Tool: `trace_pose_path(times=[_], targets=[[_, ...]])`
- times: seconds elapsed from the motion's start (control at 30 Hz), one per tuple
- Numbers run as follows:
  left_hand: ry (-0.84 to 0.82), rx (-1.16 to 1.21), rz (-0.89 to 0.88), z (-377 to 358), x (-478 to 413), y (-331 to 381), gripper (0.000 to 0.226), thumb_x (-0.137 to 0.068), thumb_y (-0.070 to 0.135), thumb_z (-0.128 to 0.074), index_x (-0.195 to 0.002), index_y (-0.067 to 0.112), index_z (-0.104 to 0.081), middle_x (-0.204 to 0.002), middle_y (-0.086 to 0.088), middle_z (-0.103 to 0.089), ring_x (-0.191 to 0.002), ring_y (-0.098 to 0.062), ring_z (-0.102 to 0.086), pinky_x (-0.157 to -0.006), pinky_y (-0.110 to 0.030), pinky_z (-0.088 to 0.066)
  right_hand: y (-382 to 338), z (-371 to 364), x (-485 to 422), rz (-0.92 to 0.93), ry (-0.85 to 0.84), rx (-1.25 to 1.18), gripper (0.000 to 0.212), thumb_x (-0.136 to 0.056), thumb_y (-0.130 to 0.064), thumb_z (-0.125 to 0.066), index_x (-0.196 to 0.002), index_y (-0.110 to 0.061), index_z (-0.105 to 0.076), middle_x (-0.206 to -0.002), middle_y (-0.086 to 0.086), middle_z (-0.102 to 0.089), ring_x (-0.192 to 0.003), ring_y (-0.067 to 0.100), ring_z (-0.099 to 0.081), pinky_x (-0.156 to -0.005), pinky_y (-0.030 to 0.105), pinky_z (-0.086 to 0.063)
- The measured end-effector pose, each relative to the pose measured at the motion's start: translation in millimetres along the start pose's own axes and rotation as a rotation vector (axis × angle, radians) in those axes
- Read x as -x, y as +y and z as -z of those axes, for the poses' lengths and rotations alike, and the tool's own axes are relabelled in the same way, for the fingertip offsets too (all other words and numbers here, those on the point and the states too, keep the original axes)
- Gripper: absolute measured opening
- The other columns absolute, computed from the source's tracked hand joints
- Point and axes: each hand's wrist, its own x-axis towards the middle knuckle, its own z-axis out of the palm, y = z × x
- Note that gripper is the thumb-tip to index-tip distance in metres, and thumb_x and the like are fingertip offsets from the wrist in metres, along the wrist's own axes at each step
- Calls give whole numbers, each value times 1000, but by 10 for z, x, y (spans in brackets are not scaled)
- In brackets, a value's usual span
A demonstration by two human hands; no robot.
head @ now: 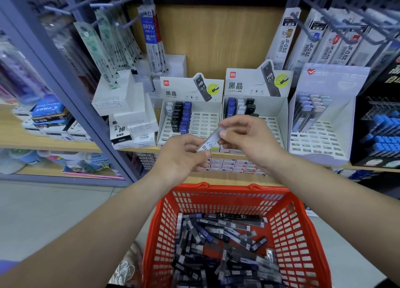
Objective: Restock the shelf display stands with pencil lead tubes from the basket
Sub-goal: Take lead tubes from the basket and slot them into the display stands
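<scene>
Pinching one pale lead tube (211, 140) at either end, left hand (184, 153) and right hand (244, 136) hold it tilted above the red basket (227, 189); loose tubes (227, 240) fill that basket, display stands (207, 123) beyond it.

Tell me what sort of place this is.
Most likely a stationery shop: pen refill packs hang on pegs, branded display stands hold pencil lead tubes, and a red shopping basket of stock sits below.
</scene>
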Motion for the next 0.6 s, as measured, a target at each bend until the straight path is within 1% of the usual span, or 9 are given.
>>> trace_pose_path(times=[0.07, 0.13, 0.23, 0.3, 0.37, 0.4, 0.47, 0.53, 0.6], targets=[[27, -26, -1, 93, -31, -20, 15, -91, 8, -74, -105, 12, -70, -90, -9, -74, -66, -13, -73, -62, -22, -60, -51, -52, -68, 41, 41, 62, 15, -90, -3, -72, -95, -17, -72, -81, 7, -76, -76, 23, -75, -72, 32, -61], [95, -43, -1, 228, -80, -47, 14, -91, 11, -75, -104, 13, -70, -88, -8, -75, -69, -15, -73, -62, -23, -59, -115, -117, -193, 56, 69, 103, 14, -89, -2, -71, -93, -15, -68, -80, 8, -74, -75, 23, -75, -72, 34, -61], [196, 8, -11, 438, -145, -65, 16, -92, 16, -74, -107, 16, -69, -87, -5, -75, -77, -18, -73, -65, -24, -59, -179, -280, -404, 22, 51, 17, 14, -89, 4, -69, -93, -7, -61, -79, 14, -71, -74, 27, -75, -69, 35, -62], [242, 111, -35, 530, -170, -47, 14, -93, 17, -73, -107, 16, -68, -88, -7, -75, -76, -17, -73, -65, -23, -60, -186, -429, -495, 1, 0, -28, 17, -89, 6, -66, -99, -7, -62, -78, 17, -71, -76, 31, -75, -69, 35, -61], [300, 146, -82, 615, -203, -33, 8, -94, 15, -72, -100, 18, -68, -84, -9, -75, -72, -16, -72, -67, -25, -61, -154, -571, -539, -1, -66, -12, 19, -91, 6, -64, -102, -9, -66, -81, 17, -71, -76, 31, -75, -70, 35, -62], [329, 134, -98, 659, -223, -31, 7, -94, 14, -72, -99, 18, -69, -81, -8, -74, -71, -16, -72, -68, -27, -62, -134, -630, -553, -2, -101, 12, 15, -91, 4, -66, -100, -9, -68, -81, 15, -71, -75, 29, -75, -69, 35, -62], [365, 105, -107, 746, -258, -30, 10, -93, 13, -73, -102, 14, -69, -75, -6, -73, -70, -19, -71, -70, -31, -62, -113, -721, -579, -4, -167, 98, 7, -88, -7, -74, -91, -11, -69, -76, 8, -72, -69, 23, -74, -65, 32, -60], [367, 104, -111, 809, -289, -29, 15, -91, 14, -75, -104, 12, -68, -74, -6, -75, -70, -22, -71, -71, -31, -63, -118, -798, -623, 10, -221, 211, 14, -84, -16, -80, -89, -14, -68, -71, 2, -73, -65, 15, -69, -63, 26, -54], [349, 132, -116, 855, -315, -24, 15, -90, 13, -76, -102, 15, -67, -75, -2, -76, -70, -20, -72, -72, -29, -62, -154, -865, -680, 16, -282, 266, 26, -83, -14, -81, -104, -17, -66, -71, -1, -72, -65, 11, -65, -65, 25, -51]])
